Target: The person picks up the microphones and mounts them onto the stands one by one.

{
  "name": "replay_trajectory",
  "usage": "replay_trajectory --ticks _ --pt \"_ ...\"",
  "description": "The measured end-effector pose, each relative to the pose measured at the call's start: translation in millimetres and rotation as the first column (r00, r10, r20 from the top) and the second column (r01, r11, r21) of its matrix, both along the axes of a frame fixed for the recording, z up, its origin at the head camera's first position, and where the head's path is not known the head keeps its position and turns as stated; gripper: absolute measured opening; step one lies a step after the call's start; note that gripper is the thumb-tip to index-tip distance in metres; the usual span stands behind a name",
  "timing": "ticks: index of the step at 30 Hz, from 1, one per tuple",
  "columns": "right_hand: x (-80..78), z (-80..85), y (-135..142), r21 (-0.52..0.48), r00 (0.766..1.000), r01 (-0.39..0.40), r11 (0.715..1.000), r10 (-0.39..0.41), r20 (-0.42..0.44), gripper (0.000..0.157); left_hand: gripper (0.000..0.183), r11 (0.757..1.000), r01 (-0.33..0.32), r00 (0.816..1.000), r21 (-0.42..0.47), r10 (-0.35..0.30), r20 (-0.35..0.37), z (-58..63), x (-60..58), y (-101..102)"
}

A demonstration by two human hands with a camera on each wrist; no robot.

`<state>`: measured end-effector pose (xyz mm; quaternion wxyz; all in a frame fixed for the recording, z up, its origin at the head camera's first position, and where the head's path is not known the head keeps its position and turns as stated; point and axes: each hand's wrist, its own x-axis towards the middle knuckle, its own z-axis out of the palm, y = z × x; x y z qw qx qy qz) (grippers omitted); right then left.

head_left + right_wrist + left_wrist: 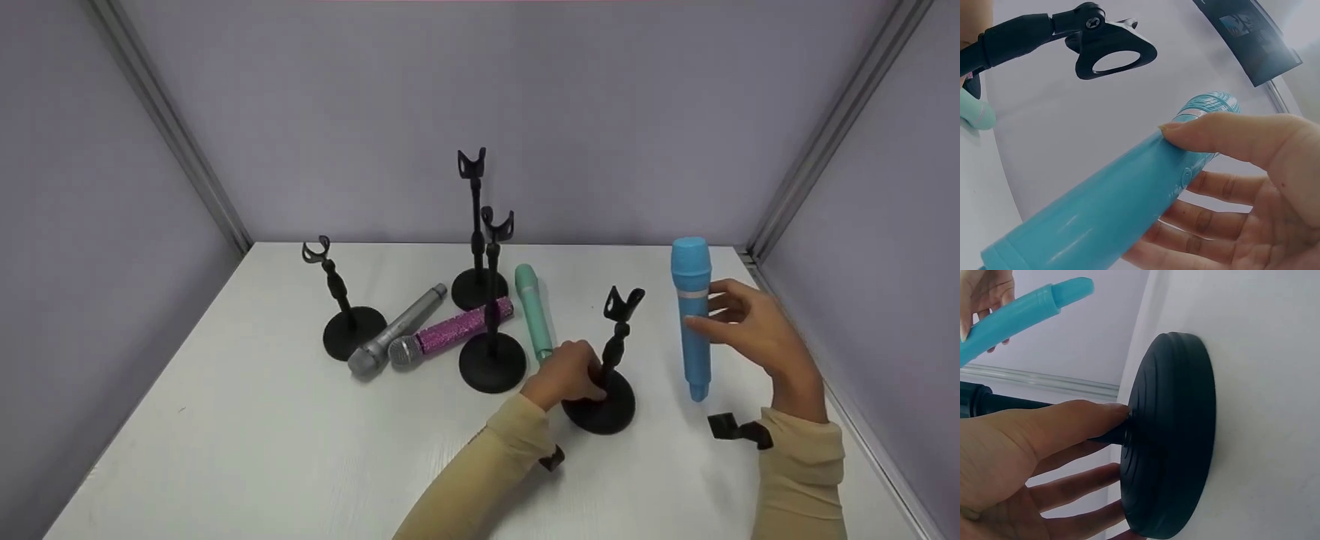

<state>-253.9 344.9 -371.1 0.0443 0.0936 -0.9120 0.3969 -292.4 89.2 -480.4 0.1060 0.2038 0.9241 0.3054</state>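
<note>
A blue microphone (694, 330) stands nearly upright in the grip of my right hand (750, 326), its head at the top. In the right wrist view the thumb lies along one side of the blue microphone (1100, 197), with fingers behind it. My left hand (568, 373) holds a black microphone stand (611, 409) low on its pole, just above the round base. The left wrist view shows the thumb at the foot of the pole and fingertips at the base (1171, 433). The stand's forked clip (622, 304) points up, to the left of the blue microphone.
Three more black stands rise from the white table: one at left (352, 334), one at the back (472, 289) and one in the middle (491, 364). Near them lie a silver microphone (405, 326), a glittery pink microphone (454, 332) and a mint green microphone (532, 307). Grey panels surround the table.
</note>
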Motion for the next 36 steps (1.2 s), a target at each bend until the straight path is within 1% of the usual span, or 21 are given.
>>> replay_trajectory --ticks 5,11,14,16,23,27,31,36 --pt "-0.8 0.6 -3.5 -0.007 1.0 -0.007 1.0 0.007 -0.004 0.058 0.016 1.0 -0.008 1.0 0.005 0.008 -0.003 -2.9 2.7 -4.7" --pt "0.1 1.7 -6.3 -0.003 1.0 -0.006 1.0 0.006 -0.017 0.057 0.013 0.999 0.034 0.998 0.027 -0.033 -0.047 -6.5 5.6 -10.8" --pt "-0.4 1.8 -8.4 0.008 1.0 0.002 1.0 -0.002 -0.016 0.057 0.014 0.999 0.039 0.998 0.025 -0.037 -0.056 -6.0 6.5 -15.8" --pt "-1.2 1.1 -9.4 0.011 1.0 0.005 1.0 -0.005 -0.015 0.057 0.015 0.999 0.029 0.998 0.019 -0.028 -0.051 -4.8 6.4 -19.1" --pt "-1.7 0.2 -9.7 0.017 1.0 0.003 1.0 -0.002 -0.025 0.055 0.02 1.0 0.007 1.0 0.024 -0.007 0.002 -0.9 5.2 -24.8" --pt "-1.4 1.2 -10.0 0.028 1.0 0.006 1.0 -0.006 -0.028 0.056 0.019 1.0 0.001 1.0 0.031 -0.001 0.001 -0.3 3.7 -25.4" --pt "-0.2 2.0 -12.2 0.039 0.999 0.013 0.999 -0.012 -0.035 0.056 0.017 0.997 -0.003 1.0 0.072 0.002 0.004 -1.3 0.6 -27.3" --pt "1.3 1.1 -16.4 0.043 1.0 0.015 0.999 -0.014 -0.02 0.056 0.017 0.993 -0.013 0.999 0.116 0.009 0.031 -5.5 -0.6 -30.5"
